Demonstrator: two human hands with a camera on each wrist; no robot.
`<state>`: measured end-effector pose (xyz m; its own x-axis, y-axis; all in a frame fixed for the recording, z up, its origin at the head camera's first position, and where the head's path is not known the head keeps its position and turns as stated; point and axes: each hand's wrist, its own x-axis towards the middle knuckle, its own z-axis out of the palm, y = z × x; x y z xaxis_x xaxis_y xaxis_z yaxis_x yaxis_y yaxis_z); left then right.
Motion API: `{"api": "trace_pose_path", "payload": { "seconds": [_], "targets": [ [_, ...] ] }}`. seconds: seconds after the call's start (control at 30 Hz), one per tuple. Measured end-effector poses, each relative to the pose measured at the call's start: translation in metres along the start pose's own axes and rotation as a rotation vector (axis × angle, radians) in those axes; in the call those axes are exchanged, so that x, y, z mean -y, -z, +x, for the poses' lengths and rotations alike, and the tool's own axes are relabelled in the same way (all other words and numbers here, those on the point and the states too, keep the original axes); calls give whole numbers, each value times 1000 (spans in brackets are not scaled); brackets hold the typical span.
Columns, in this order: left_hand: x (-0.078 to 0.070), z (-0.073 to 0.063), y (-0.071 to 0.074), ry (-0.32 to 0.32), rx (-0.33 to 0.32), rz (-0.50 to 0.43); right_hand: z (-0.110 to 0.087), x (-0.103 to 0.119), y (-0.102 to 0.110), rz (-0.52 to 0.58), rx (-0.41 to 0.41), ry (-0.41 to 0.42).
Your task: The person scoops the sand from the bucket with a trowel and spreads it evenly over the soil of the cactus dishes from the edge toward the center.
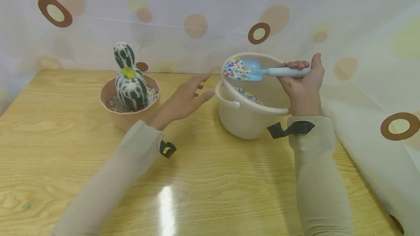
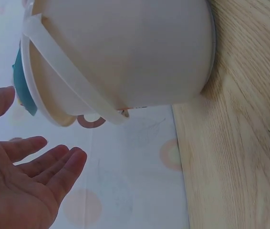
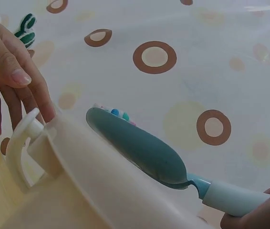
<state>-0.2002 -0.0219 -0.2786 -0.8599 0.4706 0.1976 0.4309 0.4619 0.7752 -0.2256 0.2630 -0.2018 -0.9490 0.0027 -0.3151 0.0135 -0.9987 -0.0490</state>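
My right hand grips the pale handle of a small blue shovel, its blade heaped with colourful pebbles. The blade is level over the mouth of a cream bucket. More pebbles lie at the bottom of that bucket. Just left of the rim, my left hand hovers with fingers extended and holds nothing. In the left wrist view the same hand shows its palm beside the bucket. The right wrist view has the shovel from below, with a few pebbles above its edge.
Behind my left wrist stands a terracotta-coloured pot with a cactus and pebbles on one side. The bucket's handle hangs down its left side. A patterned cloth covers the back and right. A tiny green bit lies front left.
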Motion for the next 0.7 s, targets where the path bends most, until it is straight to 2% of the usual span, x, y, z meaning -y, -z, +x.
{"api": "trace_pose_path", "payload": {
  "seconds": [0.27, 0.7],
  "targets": [
    [6, -8, 8, 9, -24, 26, -1, -11, -2, -1, -2, -11],
    [22, -23, 17, 68, -51, 35, 5, -37, -5, 22, -9, -40]
  ]
}}
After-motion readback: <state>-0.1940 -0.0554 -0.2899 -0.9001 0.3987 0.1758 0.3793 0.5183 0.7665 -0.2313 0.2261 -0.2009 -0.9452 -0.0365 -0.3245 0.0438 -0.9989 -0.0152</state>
